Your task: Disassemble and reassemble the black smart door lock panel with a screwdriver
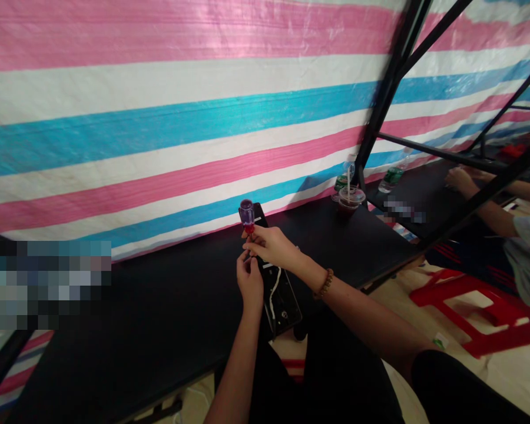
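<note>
A small purple see-through, goblet-shaped piece (247,213) with a red base stands upright above my fingertips. My right hand (269,242), with a beaded bracelet on its wrist, pinches it just below the red part. Close underneath, my left hand (249,280) has thumb and fingers pinched together; whatever sits between them is too small to make out. Behind and below both hands lies a long black tray-like case (287,294), partly covered by them. A white cord (274,291) and small bits rest in it.
The black table (168,318) runs along a striped plastic sheet (181,135). At its right end are a lidded drink cup with straw (351,199) and a bottle (342,179). Beyond a black metal frame (391,82), another person's hands (461,176) work near a red stool (477,312).
</note>
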A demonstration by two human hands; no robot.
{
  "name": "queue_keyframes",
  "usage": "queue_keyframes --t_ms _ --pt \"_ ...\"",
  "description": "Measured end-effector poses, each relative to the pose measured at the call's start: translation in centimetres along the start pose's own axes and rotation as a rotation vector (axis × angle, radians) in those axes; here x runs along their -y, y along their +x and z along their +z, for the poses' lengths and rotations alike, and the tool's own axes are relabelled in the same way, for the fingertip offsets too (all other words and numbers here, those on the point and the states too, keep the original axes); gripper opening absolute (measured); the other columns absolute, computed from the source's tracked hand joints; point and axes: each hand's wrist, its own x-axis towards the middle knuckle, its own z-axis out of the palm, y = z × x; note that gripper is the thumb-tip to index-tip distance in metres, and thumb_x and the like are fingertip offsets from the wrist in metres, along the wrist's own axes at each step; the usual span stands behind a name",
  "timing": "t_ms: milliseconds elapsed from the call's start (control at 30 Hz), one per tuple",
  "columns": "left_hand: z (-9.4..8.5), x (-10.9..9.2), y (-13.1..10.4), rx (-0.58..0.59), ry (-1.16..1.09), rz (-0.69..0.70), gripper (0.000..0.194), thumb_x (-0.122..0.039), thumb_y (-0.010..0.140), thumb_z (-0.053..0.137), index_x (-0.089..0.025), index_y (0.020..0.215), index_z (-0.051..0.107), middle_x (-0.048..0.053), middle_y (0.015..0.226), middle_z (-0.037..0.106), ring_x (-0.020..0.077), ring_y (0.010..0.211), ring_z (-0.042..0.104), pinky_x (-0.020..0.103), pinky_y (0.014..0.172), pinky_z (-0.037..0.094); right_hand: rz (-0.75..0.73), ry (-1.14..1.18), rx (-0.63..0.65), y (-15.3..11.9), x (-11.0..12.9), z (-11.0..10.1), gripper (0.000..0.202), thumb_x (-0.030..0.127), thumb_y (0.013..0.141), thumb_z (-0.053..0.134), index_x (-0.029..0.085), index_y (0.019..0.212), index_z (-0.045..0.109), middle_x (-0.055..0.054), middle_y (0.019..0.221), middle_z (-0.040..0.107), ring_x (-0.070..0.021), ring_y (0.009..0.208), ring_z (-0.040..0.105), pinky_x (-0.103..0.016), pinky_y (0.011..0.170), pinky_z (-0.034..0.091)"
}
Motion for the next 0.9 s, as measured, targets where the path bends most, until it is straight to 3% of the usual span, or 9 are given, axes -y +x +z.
queue_keyframes --t_ms 133,267,367,667,767,833,900 --pt "0.0 0.0 0.2 -0.01 -0.018 -0.02 0.034 -0.034 0.085 0.062 -0.02 0.116 0.063 0.004 0.096 0.071 0.0176 0.09 0.069 0.03 0.085 0.052 -0.002 0.051 0.029 -0.4 -0.6 0.0 0.01 0.016 0.091 0.058 0.018 0.088 0.068 -0.001 0.079 0.072 -0.0138 0.073 0.072 -0.024 0.071 0.056" --pt "0.0 -0.2 0.4 -0.006 -0.052 -0.07 0.036 -0.035 0.084 0.062 -0.02 0.117 0.061 0.003 0.091 0.072 0.0165 0.08 0.07 0.029 0.076 0.054 0.058 -0.009 -0.065 -0.3 -1.0 0.2 0.008 0.023 0.086 0.07 0.019 0.083 0.064 -0.001 0.071 0.07 -0.016 0.065 0.072 -0.025 0.064 0.055" --pt "-0.1 -0.5 0.5 0.002 -0.062 -0.101 0.036 -0.032 0.083 0.062 -0.019 0.116 0.061 0.003 0.084 0.071 0.0156 0.07 0.069 0.027 0.067 0.053 0.091 0.045 -0.139 -0.6 -1.4 0.2 0.008 0.025 0.088 0.068 0.02 0.088 0.062 0.0 0.068 0.07 -0.0168 0.063 0.073 -0.026 0.063 0.057" --pt "0.3 -1.2 0.8 -0.036 -0.017 -0.13 0.036 -0.027 0.076 0.066 -0.018 0.111 0.063 0.0 0.075 0.068 0.0139 0.061 0.065 0.025 0.06 0.05 0.353 0.519 -0.687 -4.1 -4.0 1.2 0.035 0.049 0.078 0.073 0.021 0.082 0.053 -0.004 0.071 0.074 -0.0209 0.058 0.074 -0.031 0.058 0.062" --pt "0.6 -1.1 0.9 -0.07 -0.015 -0.126 0.036 -0.025 0.075 0.067 -0.018 0.11 0.064 -0.001 0.077 0.068 0.0115 0.06 0.063 0.023 0.059 0.049 0.356 0.601 -0.816 -4.9 -5.1 1.0 0.042 0.056 0.077 0.072 0.022 0.085 0.05 -0.004 0.073 0.073 -0.0193 0.056 0.071 -0.03 0.055 0.06" --pt "0.7 -1.2 0.9 -0.073 -0.033 -0.14 0.036 -0.025 0.074 0.068 -0.018 0.109 0.064 -0.002 0.073 0.067 0.0113 0.057 0.062 0.022 0.056 0.048 0.338 0.523 -0.875 -5.7 -6.0 -0.1 0.041 0.06 0.084 0.061 0.021 0.091 0.048 -0.005 0.075 0.073 -0.0178 0.055 0.069 -0.031 0.056 0.058" --pt "0.5 -1.5 0.8 -0.057 -0.069 -0.168 0.037 -0.026 0.074 0.068 -0.017 0.11 0.065 -0.001 0.071 0.067 0.0123 0.055 0.062 0.023 0.054 0.048 0.381 0.244 -0.854 -6.9 -7.1 -1.9 0.04 0.059 0.096 0.041 0.019 0.098 0.049 -0.006 0.074 0.071 -0.0162 0.052 0.066 -0.029 0.053 0.054"
